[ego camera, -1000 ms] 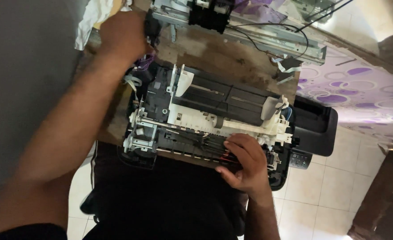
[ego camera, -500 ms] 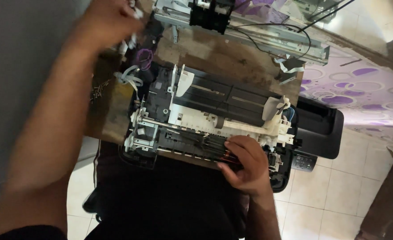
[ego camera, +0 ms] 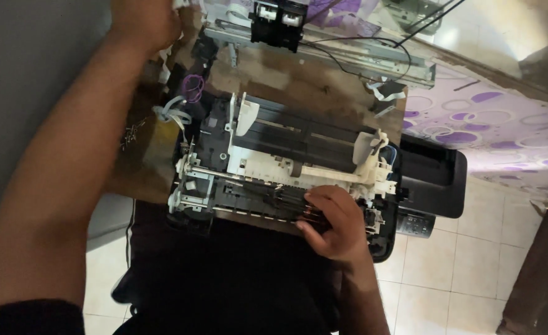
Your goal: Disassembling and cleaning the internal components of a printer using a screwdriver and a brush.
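Observation:
An opened printer (ego camera: 286,161) with its cover off lies on a small wooden table (ego camera: 286,84), showing white plastic frames, black rollers and metal shafts. My right hand (ego camera: 336,223) rests on its near edge, fingers curled over the frame and thumb underneath. My left hand (ego camera: 144,25) is raised at the table's far left corner, fingers curled, partly cut off by the top of the view. Something white shows at its fingertips; whether the hand holds it is unclear.
A loose metal rail (ego camera: 348,53) with a black carriage (ego camera: 278,22) lies along the table's far side, with black cables running off it. The printer's black casing (ego camera: 432,177) sticks out on the right. A purple-patterned cloth (ego camera: 491,124) covers a surface at right, above the tiled floor (ego camera: 447,260). A grey wall (ego camera: 26,74) is at left.
My left hand has lifted off the table's far left corner and moved up toward the top of the view. My right hand has stayed on the printer's near edge.

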